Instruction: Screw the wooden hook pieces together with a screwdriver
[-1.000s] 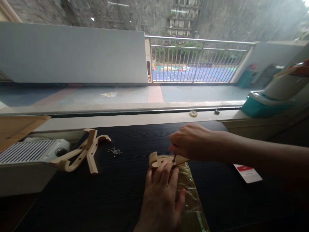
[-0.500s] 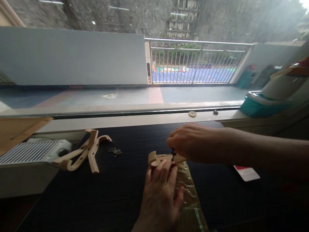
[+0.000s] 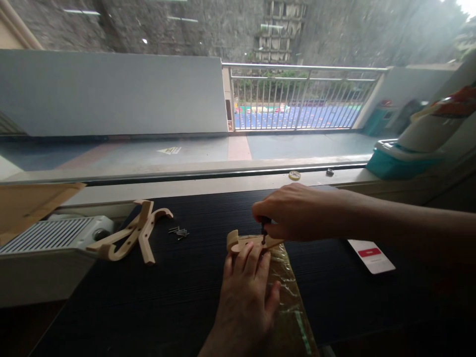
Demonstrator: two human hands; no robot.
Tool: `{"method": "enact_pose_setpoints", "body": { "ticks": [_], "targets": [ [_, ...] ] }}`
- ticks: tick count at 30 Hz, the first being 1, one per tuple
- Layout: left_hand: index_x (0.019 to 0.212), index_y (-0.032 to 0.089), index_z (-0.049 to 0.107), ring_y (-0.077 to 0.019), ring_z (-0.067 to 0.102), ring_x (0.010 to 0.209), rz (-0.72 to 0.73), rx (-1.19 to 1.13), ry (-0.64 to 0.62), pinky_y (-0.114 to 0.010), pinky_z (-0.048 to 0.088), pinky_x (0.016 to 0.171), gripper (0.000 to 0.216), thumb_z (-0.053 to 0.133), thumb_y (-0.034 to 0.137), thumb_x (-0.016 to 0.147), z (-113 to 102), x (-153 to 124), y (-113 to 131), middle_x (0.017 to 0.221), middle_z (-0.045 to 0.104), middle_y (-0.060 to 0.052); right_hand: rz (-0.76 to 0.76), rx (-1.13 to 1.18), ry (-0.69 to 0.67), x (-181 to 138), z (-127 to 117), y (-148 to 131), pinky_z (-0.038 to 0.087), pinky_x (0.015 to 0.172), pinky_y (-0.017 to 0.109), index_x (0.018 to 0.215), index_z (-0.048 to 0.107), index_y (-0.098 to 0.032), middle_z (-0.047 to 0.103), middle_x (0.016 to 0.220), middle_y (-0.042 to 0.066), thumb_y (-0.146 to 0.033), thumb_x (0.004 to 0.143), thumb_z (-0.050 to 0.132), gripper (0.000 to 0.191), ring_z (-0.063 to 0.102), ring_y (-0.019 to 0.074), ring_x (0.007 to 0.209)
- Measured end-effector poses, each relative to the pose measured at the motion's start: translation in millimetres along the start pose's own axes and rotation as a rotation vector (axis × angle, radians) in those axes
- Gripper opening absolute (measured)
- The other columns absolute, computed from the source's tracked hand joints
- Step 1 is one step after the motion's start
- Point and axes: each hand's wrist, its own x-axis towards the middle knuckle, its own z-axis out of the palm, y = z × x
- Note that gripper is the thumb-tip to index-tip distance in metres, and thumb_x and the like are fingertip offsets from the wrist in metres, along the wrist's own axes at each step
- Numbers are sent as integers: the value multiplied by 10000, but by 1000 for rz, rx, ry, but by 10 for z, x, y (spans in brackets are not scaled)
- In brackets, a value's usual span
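Observation:
My right hand is closed around the dark handle of a small screwdriver, which stands nearly upright with its tip at a light wooden hook piece. Flat on that piece lies my left hand, fingers spread and fingertips pressing its top, thumb apart. A block wrapped in clear, shiny plastic lies under the hook piece and partly under my left hand. The fingers hide much of the wood, and the screwdriver's tip is too small to make out clearly.
Several screws lie left of the hands, beside joined curved wooden pieces. A red and white card rests on the black table under my right forearm. A white slatted unit stands left; tape sits on the sill.
My right hand has tilted and shifted slightly left, so more of the screwdriver handle shows. More of the card shows too. The view has moved a little; my left hand stays on the wood.

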Motion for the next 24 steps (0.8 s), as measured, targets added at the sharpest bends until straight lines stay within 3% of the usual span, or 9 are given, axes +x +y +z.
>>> {"method": "enact_pose_setpoints", "body": {
  "ticks": [3,6,14,18,21,24],
  "targets": [
    [1249,178,530,-291,414,1239,10,-1,1,-502,341,1027,418,491,318,857,-1,4,-8,1325,500,-108,-46,-2,-76,-11,-32,18,292,510,241,869,633,-158,640,719,40,-158,837,469,166,518,116,577],
    [1250,181,529,-286,416,1238,4,-11,-12,-497,340,1027,417,485,325,861,-7,9,-14,1322,503,-104,-45,2,-60,17,21,22,289,502,242,854,630,-151,637,716,48,-183,857,474,160,532,126,596],
    [1252,189,520,-283,401,1259,-16,-16,-26,-516,317,1040,411,458,340,875,-9,4,-5,1336,494,-93,202,4,44,89,152,12,355,534,285,828,656,-120,667,722,118,-373,925,352,408,620,219,674],
    [1249,188,521,-281,405,1257,-14,-16,-22,-513,320,1037,411,462,343,873,-14,-9,3,1329,499,-94,86,-16,45,40,48,29,368,563,289,873,672,-154,681,769,94,-376,877,437,323,611,207,689],
    [1247,186,523,-281,405,1257,-10,-17,-17,-509,315,1040,411,461,345,874,-12,-8,-1,1332,496,-97,-36,-17,-9,3,-29,34,342,549,262,872,674,-189,680,756,45,-246,836,497,189,581,155,645],
    [1251,195,521,-277,409,1253,-10,-21,-13,-505,317,1040,410,463,344,873,-4,1,-10,1333,493,-92,-98,-60,-75,21,-40,23,313,520,247,807,669,-158,669,722,46,-161,832,490,181,563,133,610]
  ]
}}
